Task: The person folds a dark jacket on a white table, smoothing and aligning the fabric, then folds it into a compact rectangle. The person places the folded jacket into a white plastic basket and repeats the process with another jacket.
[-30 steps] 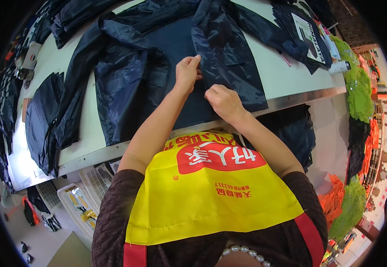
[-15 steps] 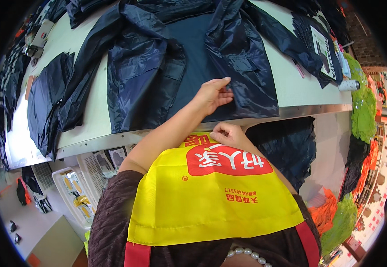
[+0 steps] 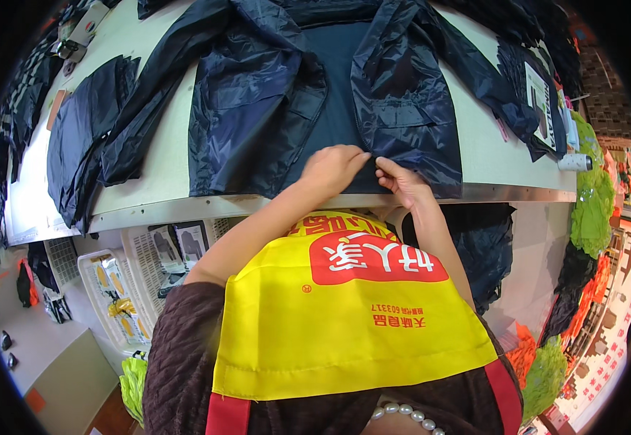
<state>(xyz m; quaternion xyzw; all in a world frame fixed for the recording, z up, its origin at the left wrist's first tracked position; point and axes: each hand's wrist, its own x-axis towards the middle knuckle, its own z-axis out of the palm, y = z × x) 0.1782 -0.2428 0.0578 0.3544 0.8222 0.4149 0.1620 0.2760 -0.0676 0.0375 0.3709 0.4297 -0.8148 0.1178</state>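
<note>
A shiny dark navy jacket (image 3: 257, 94) lies spread on the white table, its front panels parted over a matte dark inside. At the lower part of the right-hand front panel, both hands meet by its inner edge. My left hand (image 3: 334, 171) has its fingers drawn together in a pinch on that edge. Close beside it, my right hand (image 3: 402, 183) pinches the same edge with thumb and forefinger, the other fingers curled. Just what part of the cloth lies between the fingertips is too small to make out.
Folded dark cloth pieces (image 3: 87, 130) lie left on the white table (image 3: 163, 148). At right are a printed packet (image 3: 542, 109) and a white roll (image 3: 575, 162). Dark cloth (image 3: 475, 246) hangs under the metal edge; a white tray (image 3: 116, 297) stands lower left. Lime-green cloth (image 3: 592, 203) is piled right.
My right hand has risen from the apron to the jacket edge. My left hand has come down slightly and closed, and the two hands now meet at the panel's edge.
</note>
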